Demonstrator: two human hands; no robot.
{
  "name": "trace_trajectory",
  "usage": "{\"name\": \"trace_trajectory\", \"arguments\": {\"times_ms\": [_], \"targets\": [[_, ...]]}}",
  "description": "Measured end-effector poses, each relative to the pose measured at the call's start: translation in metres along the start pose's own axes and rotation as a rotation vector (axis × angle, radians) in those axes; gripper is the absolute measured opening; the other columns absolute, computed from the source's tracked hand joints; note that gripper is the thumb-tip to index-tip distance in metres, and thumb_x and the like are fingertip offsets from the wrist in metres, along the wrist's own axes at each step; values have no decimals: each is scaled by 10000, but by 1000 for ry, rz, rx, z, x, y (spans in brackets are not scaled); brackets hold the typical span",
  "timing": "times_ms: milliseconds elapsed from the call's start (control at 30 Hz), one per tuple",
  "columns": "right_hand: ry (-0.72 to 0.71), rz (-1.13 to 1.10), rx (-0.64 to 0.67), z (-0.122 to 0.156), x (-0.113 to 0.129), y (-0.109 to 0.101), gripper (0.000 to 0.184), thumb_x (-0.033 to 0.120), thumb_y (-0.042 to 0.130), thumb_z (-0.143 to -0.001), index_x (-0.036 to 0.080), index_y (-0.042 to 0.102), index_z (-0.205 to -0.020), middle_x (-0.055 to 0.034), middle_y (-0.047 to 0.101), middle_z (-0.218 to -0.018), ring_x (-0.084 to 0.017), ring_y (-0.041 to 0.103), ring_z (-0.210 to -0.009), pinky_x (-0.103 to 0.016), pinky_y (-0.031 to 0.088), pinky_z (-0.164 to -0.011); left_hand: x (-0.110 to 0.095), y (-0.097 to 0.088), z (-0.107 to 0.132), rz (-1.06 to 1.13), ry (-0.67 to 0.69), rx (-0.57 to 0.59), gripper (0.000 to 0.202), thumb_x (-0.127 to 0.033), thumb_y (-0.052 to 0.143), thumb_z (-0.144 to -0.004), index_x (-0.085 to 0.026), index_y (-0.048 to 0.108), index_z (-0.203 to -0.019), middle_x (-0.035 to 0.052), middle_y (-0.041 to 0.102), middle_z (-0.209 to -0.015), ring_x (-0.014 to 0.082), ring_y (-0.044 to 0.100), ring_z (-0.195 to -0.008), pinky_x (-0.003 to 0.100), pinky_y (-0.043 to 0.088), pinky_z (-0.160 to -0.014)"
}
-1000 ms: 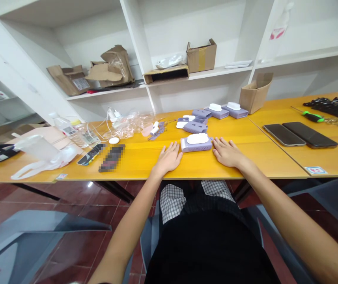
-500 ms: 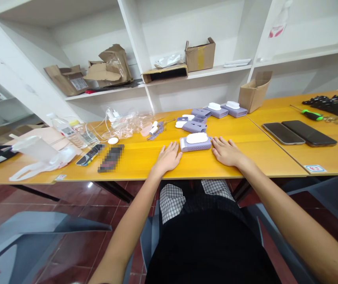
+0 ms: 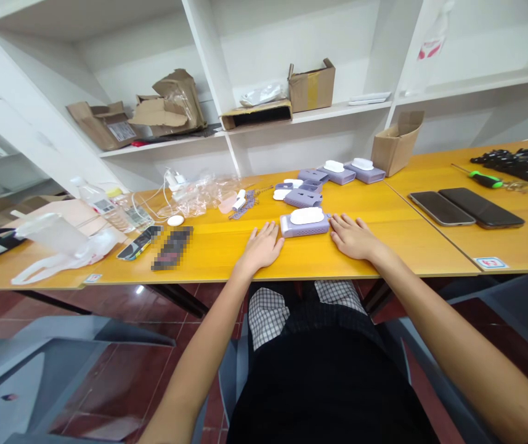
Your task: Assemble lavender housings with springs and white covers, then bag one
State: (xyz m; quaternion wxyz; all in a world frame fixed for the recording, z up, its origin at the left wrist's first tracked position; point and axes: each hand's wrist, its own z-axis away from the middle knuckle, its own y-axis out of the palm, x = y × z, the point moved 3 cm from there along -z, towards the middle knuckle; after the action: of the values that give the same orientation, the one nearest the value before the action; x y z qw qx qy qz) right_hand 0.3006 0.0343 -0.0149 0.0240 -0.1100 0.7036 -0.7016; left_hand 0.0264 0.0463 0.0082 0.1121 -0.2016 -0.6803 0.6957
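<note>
Nothing has moved since a second ago: both hands stay flat beside the lilac box [image 3: 304,225].
The left hand [image 3: 262,246] and right hand [image 3: 351,237] lie palm-down on the yellow worktop [image 3: 217,250], each grip open and holding nothing. The box sits between them, just beside the fingertips, and a spare cluster [image 3: 312,182] lies behind.

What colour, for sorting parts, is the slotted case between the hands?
Lilac plastic case, white oval pad on top; head view.

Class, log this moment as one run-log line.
left hand flat, open | right hand flat, open | purple device between, on table
</note>
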Motion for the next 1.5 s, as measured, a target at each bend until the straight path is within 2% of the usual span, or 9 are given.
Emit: {"name": "trace_trajectory", "arguments": {"times_ms": [333,600,800,933,1100,1167,1233,1367,1500], "targets": [[-22,-12,-30,-1,-2,2,677,426,210,-1075,149,360,-1674,-141,311,-1759,-374,270,-1629,-655,255,-1283,3,1,0,20,23,-16,635,-432,298,-1096,-161,345,-1668,158,282,-1753,319,231,-1652,589,180,-1329],[-25,-5,-30,-1,-2,2,691,428,193,-1074,127,357,-1674,-150,309,-1758,-377,274,-1627,-655,257,-1284,3,0,0,37,9,-26,687,-442,287,-1088,-128,257,-1698,146,279,-1757,305,227,-1654,560,176,-1340],[-20,-6,-22,-1,-3,2,680,432,205,-1074,156,362,-1675,-129,304,-1763,-377,259,-1632,-655,250,-1287,11,-1,-1,49,39,-5,679,-509,333,-1080,-150,377,-1655,149,291,-1756,307,250,-1648,540,184,-1342],[-26,-13,-27,-2,-2,3,683,438,204,-1073,163,351,-1681,-133,306,-1762,-379,261,-1631,-661,246,-1285,38,-7,-8,-6,10,-89,651,-545,387,-1069,-163,495,-1584,161,334,-1740,356,309,-1619,540,279,-1309],[-15,-19,-27,-3,-1,3,687,433,207,-1072,145,342,-1680,-146,295,-1765,-375,260,-1631,-654,245,-1285,100,-24,-26,-48,-79,-283,495,-419,538,-1003,-154,654,-1405,186,449,-1664,401,405,-1543,589,333,-1263],[-14,-19,-22,-2,-1,2,686,429,201,-1074,136,347,-1676,-147,294,-1766,-373,258,-1632,-651,236,-1288,126,-30,-30,65,-178,-409,401,-341,607,-936,-158,715,-1276,193,586,-1537,398,535,-1420,589,402,-1210],[-20,-20,-19,-1,0,1,688,422,191,-1076,122,346,-1674,-149,295,-1764,-376,259,-1631,-653,235,-1287,142,-29,-32,107,-206,-443,308,-273,622,-895,-177,748,-1159,166,724,-1334,362,643,-1269,548,461,-1162],[-27,-17,-26,0,1,-1,680,413,202,-1074,120,365,-1666,-150,303,-1760,-380,270,-1627,-654,249,-1283,150,-23,-33,183,-162,-468,180,-188,626,-834,-209,778,-929,122,801,-1071,324,719,-1055,482,529,-1077],[-23,-13,-33,0,1,0,664,414,225,-1073,146,388,-1658,-149,312,-1756,-375,279,-1626,-651,259,-1280,147,-20,-32,278,-88,-505,165,-162,643,-797,-220,778,-873,78,807,-973,279,732,-925,422,569,-993]]}}
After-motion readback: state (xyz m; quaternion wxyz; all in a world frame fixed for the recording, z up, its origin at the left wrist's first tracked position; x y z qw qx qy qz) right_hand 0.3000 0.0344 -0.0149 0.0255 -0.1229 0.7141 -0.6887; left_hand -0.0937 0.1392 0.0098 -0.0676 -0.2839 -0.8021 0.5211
